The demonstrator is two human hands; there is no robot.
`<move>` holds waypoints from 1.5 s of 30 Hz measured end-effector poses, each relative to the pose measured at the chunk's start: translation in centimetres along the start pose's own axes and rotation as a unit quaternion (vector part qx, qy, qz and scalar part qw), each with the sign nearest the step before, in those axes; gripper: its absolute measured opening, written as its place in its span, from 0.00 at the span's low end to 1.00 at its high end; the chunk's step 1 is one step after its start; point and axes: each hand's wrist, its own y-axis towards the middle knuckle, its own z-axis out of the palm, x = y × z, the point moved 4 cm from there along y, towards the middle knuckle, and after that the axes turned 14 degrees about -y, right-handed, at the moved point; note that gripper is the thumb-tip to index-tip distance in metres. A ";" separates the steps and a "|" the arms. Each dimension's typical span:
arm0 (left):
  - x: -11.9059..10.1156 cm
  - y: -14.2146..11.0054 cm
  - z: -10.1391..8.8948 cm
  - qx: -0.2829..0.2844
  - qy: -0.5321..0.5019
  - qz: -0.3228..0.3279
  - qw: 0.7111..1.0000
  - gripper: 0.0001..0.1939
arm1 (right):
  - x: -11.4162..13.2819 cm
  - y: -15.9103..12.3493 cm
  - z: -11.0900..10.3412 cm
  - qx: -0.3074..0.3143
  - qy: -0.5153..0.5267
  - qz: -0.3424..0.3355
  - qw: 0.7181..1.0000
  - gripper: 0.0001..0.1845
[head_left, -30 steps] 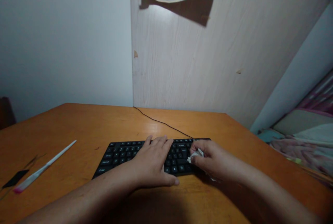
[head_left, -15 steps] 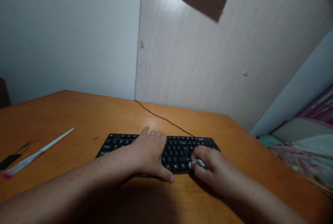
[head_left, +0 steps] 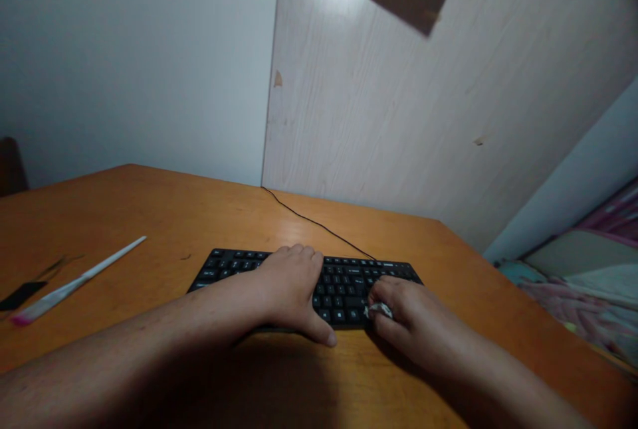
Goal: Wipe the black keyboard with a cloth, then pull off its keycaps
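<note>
white wad (head_left: 381,310) in right grip (head_left: 407,315)

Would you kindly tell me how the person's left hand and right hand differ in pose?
The left hand lies palm down, thumb spread, while the right hand is curled around a crumpled white wad. The left hand covers the middle of the black keyboard; the right hand is at its right part. Both are bare.
</note>
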 end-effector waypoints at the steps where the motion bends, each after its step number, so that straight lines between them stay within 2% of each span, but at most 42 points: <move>1: 0.0 0.0 0.0 -0.001 0.003 -0.001 1.000 0.50 | 0.0 -0.1 -0.1 0.003 -0.005 0.002 1.000 0.04; 24: 0.0 0.0 0.1 -0.001 0.017 0.005 1.000 0.52 | 0.0 0.0 0.0 0.007 -0.014 -0.002 1.000 0.04; 34: 0.0 0.1 0.3 -0.006 0.026 0.012 1.000 0.51 | 0.9 0.2 0.3 -0.032 0.046 -0.013 0.998 0.04; 39: 0.0 0.1 0.2 -0.009 0.021 0.015 1.000 0.52 | 2.0 0.6 0.5 -0.027 0.015 -0.014 0.999 0.05; 45: -0.3 0.1 0.1 -0.003 0.023 0.010 1.000 0.51 | 1.9 0.6 0.2 -0.020 -0.013 0.001 1.000 0.05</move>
